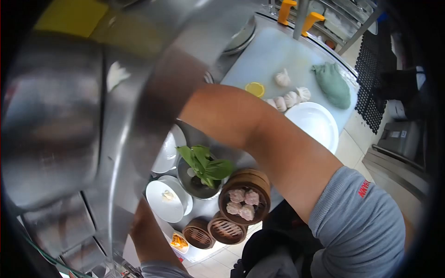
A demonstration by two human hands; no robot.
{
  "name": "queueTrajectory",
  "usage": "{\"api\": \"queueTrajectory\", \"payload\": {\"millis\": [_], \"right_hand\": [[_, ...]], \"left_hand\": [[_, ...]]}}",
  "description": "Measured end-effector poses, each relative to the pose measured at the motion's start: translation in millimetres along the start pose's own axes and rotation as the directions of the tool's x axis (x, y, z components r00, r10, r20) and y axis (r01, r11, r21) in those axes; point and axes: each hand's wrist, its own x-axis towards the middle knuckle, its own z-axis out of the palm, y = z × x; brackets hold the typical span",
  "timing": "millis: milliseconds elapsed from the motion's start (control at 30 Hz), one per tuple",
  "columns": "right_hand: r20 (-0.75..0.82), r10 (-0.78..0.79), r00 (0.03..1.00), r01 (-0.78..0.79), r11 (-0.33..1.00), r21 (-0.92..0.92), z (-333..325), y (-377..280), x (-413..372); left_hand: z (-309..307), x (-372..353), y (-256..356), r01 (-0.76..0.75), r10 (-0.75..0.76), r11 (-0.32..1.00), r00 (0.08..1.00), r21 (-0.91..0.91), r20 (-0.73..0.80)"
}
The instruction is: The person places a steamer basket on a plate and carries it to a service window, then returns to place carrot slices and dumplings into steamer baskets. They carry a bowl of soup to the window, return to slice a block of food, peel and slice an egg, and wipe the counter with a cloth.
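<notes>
My right arm [259, 120] reaches across the worktop, and its hand is hidden behind a blurred steel shelf [125, 134] close to the camera. The same shelf hides my left hand; only the left forearm [150, 231] shows below it. Between the arms stands a metal bowl [199, 189] with green leaves [206, 164] in it. Beside it are a white bowl [160, 206] with a small pale piece inside and a white plate [169, 153]. A bamboo steamer [227, 185] holds several pinkish dumplings [243, 204]. What either hand touches cannot be seen.
Pale dumplings [291, 99], a lemon half [255, 89], a green cloth [334, 85] and a white plate [315, 125] lie on a cutting board [273, 51]. Two small steamer baskets [227, 230] and a container of orange food [180, 242] sit near the edge. Orange handles [313, 21] stand behind.
</notes>
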Motion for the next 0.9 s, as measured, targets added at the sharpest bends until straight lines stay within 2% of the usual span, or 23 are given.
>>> {"api": "queueTrajectory", "payload": {"millis": [133, 267, 300, 333, 367, 433, 500, 567, 633, 700, 767, 800, 833, 867, 900], "right_hand": [[-0.006, -0.140, 0.990, 0.139, 0.988, -0.061, -69.5, -19.3, -46.6], [-0.045, -0.297, 0.954, 0.289, 0.948, -0.132, -147.5, -32.8, -131.3], [-0.044, -0.273, 0.961, 0.267, 0.958, -0.105, -164.1, -37.1, -158.9], [0.024, -0.051, 0.998, 0.051, 0.999, 0.011, -185.9, -37.8, -194.5], [0.090, 0.174, 0.981, -0.182, 0.979, 0.095, -208.0, -38.8, -230.6], [0.128, 0.188, 0.974, -0.207, 0.967, 0.149, -249.2, -38.8, -298.5], [0.139, 0.174, 0.975, -0.199, 0.962, 0.189, -278.1, -31.0, -360.2], [0.107, 0.167, 0.980, -0.189, 0.952, 0.243, -278.6, -11.7, -411.7], [0.119, 0.212, 0.970, -0.233, 0.949, 0.213, -274.6, 8.8, -451.3], [0.158, 0.224, 0.962, -0.253, 0.946, 0.201, -267.4, 30.3, -473.5], [0.144, 0.262, 0.954, -0.292, 0.921, 0.259, -257.5, 43.3, -486.8], [0.284, 0.317, 0.905, -0.387, 0.891, 0.237, -260.8, 50.2, -486.5], [0.290, 0.303, 0.908, -0.375, 0.896, 0.237, -260.2, 53.2, -490.3], [0.232, 0.315, 0.920, -0.375, 0.880, 0.292, -256.2, 56.5, -494.7], [0.174, 0.326, 0.929, -0.368, 0.863, 0.346, -252.6, 60.2, -497.8]], "left_hand": [[72.7, -32.6, 47.8, -0.066, 0.069, 0.996, 0.997, 0.065, -0.042], [157.4, -97.2, 78.8, -0.103, 0.110, 0.993, 0.986, 0.062, -0.126], [180.3, -113.9, 82.9, -0.102, 0.108, 0.994, 0.982, 0.048, -0.154], [207.5, -128.8, 79.4, -0.086, 0.087, 0.996, 0.978, 0.013, -0.190], [233.1, -144.6, 80.0, -0.083, 0.078, 0.996, 0.972, -0.016, -0.220], [283.0, -174.2, 72.7, 0.035, -0.068, 0.992, 0.955, -0.120, -0.288], [327.2, -198.1, 41.5, 0.096, -0.136, 0.985, 0.947, -0.145, -0.291], [386.1, -229.8, 33.6, 0.167, -0.213, 0.965, 0.948, -0.200, -0.236], [420.9, -243.2, 6.3, 0.214, -0.263, 0.951, 0.940, -0.223, -0.218], [443.4, -244.7, -19.5, 0.229, -0.293, 0.932, 0.933, -0.282, -0.210], [457.0, -241.8, -40.0, 0.193, -0.261, 0.941, 0.936, -0.277, -0.237], [462.8, -240.1, -45.9, 0.215, -0.281, 0.940, 0.929, -0.265, -0.241], [466.4, -238.9, -51.5, 0.236, -0.300, 0.937, 0.922, -0.257, -0.246], [461.2, -235.6, -67.6, 0.225, -0.294, 0.938, 0.919, -0.263, -0.261], [451.8, -230.5, -86.5, 0.190, -0.223, 0.971, 0.937, -0.143, -0.269]]}}
